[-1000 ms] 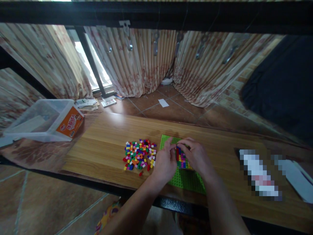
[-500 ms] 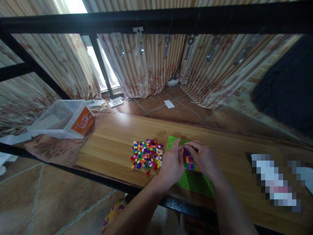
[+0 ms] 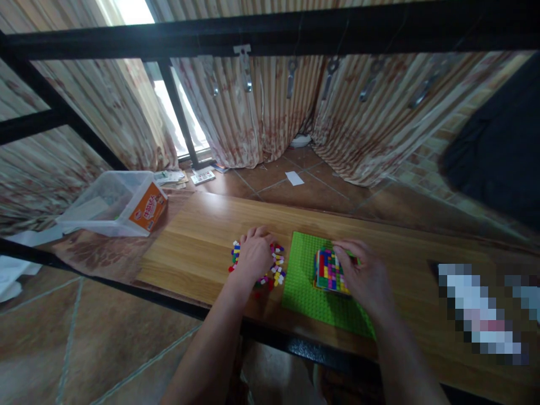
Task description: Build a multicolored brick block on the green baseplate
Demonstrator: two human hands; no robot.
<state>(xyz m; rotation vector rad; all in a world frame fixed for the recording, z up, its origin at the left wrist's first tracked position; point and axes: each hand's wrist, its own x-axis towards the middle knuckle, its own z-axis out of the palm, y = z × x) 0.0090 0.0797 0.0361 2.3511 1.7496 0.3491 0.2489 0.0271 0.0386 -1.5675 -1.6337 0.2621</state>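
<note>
On the wooden table lies a green studded baseplate. A block built of many-coloured toy bricks stands on it, right of the middle. My right hand is at the block's right side, thumb and forefinger drawn together by its top right corner; anything between the fingertips is too small to make out. My left hand is over the pile of loose toy bricks left of the baseplate, palm down, fingers apart and reaching to the far side. It covers the middle of the pile.
A clear plastic box with an orange label stands at the table's left end. A black metal bar with hanging hooks crosses above. A blurred-out object lies on the table at the right. Papers lie beyond the table.
My left hand has left the brick block and moved left onto the loose bricks. My right hand has shifted slightly right, uncovering more of the block. The view has shifted slightly.
</note>
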